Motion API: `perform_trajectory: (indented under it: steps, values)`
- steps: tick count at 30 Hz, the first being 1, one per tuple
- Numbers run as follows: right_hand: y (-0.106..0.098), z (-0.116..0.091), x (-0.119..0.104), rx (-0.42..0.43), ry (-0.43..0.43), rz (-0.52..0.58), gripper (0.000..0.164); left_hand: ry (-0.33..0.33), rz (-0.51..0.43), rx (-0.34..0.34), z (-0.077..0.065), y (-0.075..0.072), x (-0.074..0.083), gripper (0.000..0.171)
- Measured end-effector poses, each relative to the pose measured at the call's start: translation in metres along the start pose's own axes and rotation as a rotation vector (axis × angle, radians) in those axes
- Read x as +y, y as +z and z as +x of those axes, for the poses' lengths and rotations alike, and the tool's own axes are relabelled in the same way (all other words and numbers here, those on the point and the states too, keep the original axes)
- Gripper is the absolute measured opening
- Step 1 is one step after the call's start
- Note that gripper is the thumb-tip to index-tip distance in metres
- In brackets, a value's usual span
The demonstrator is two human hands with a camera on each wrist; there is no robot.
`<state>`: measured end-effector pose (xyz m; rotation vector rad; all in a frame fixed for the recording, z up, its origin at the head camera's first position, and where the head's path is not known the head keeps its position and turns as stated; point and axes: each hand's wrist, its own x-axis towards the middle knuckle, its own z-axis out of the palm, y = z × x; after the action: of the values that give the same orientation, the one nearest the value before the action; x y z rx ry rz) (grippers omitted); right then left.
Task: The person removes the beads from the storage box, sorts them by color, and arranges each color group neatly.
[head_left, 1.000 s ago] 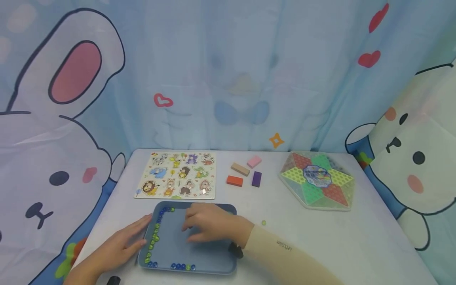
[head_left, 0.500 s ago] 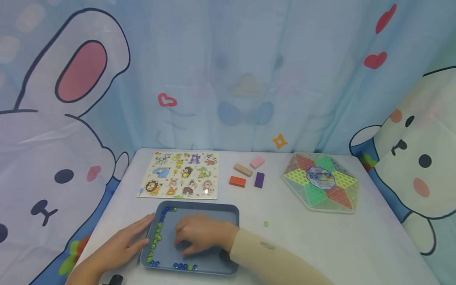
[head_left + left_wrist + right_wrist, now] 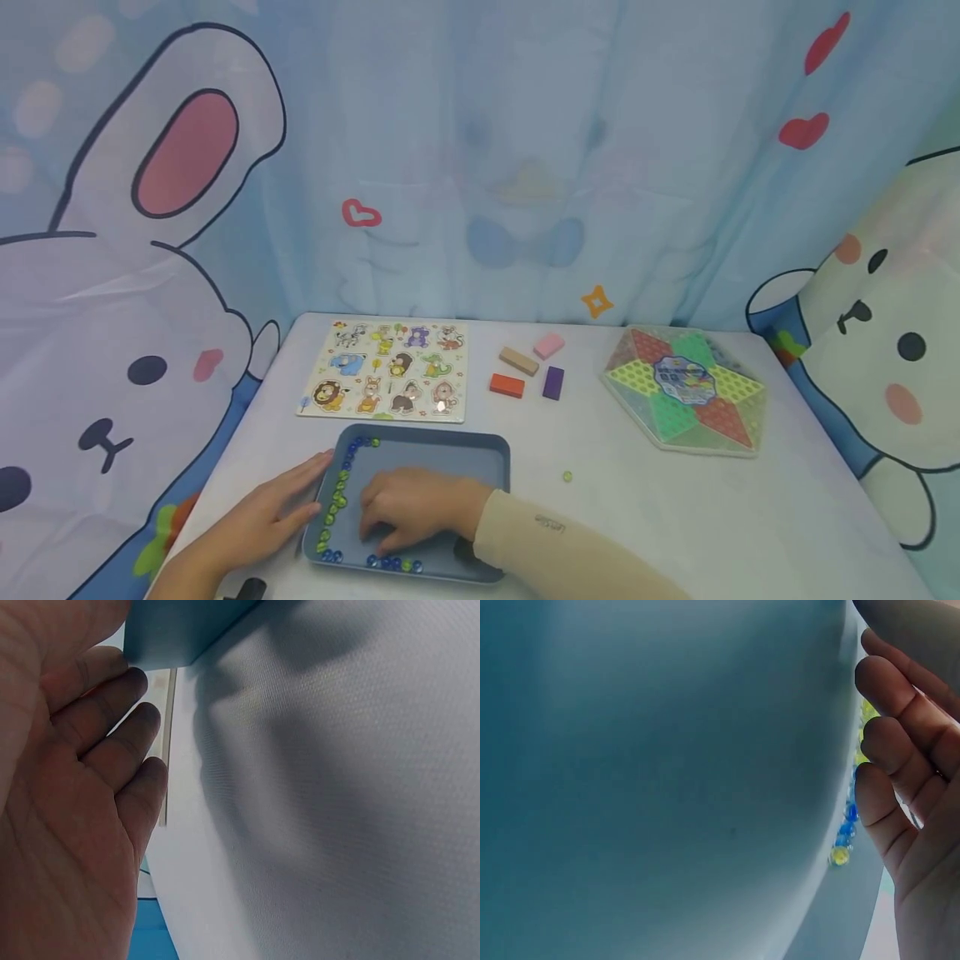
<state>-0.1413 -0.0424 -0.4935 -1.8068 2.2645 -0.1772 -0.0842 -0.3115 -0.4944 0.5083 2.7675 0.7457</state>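
Observation:
In the head view a blue-grey tray holds glass marbles. Green marbles line its left side, with blue marbles toward the far corner. Another short row of mostly blue marbles lies along the near edge. My right hand is lowered inside the tray, fingers loosely bent, thumb tip close to that near row. In the right wrist view no marble shows between its visible fingers; the thumb tip is hidden. My left hand rests against the tray's left outer wall with fingers extended.
Behind the tray lies an animal picture puzzle board. Several coloured blocks sit right of it. A hexagonal board game box is at the back right. One green marble lies on the white table, right of the tray.
My right hand has moved left and nearer, down toward the near row of marbles. My left hand stays at the tray's side. The whole view has shifted slightly.

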Motion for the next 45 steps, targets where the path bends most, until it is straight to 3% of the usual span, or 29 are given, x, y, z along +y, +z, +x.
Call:
perform_trajectory:
  steps: [18,27,37,45]
  values:
    - [0.01,0.017,-0.007,0.001,-0.071,-0.009,0.022,0.028,0.025,0.024,0.0,0.003,-0.003,0.067]
    - [0.008,0.017,-0.002,0.046,-0.025,0.05,0.019,0.007,0.01,0.01,0.0,0.002,-0.003,0.068]
    - [-0.019,-0.002,0.005,0.162,0.045,0.141,0.02,-0.003,-0.01,-0.004,-0.001,-0.002,0.002,0.069]
    - [-0.04,-0.031,0.011,0.307,0.105,0.081,0.019,-0.051,-0.04,-0.022,0.001,0.0,0.001,0.07]
